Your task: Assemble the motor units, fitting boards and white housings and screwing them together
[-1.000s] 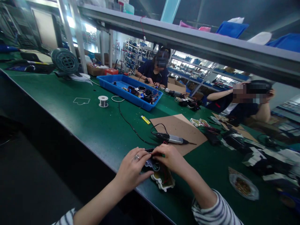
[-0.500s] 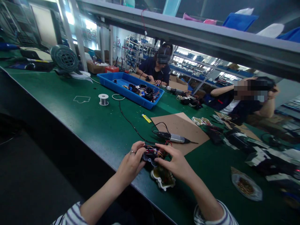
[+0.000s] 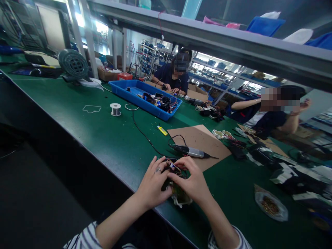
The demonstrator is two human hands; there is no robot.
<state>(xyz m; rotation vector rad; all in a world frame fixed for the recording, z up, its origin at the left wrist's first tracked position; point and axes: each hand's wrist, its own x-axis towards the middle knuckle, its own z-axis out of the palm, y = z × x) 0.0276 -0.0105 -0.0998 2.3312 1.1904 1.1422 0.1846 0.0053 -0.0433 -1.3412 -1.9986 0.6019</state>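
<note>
Near the front edge of the green bench (image 3: 103,135), both my hands close around a small black wired part (image 3: 173,167) with coloured wires. My left hand (image 3: 153,183), with a ring on one finger, grips it from the left. My right hand (image 3: 193,181) pinches it from the right. Under them lies a white plastic housing (image 3: 178,199) with a green board inside, mostly hidden by my fingers. Just beyond my hands a soldering iron (image 3: 192,151) rests on a brown cardboard sheet (image 3: 204,140), and its black cable runs off to the left.
A blue tray (image 3: 129,93) of wired parts stands further back, with a solder spool (image 3: 115,109) and a yellow item (image 3: 162,130) before it. A dish of small brass parts (image 3: 271,206) lies at the right. Two other people sit across the bench. A fan (image 3: 73,64) stands far left.
My hands have drawn closer together over the white housing, lowering the wired part and covering more of it. The view has shifted slightly.
</note>
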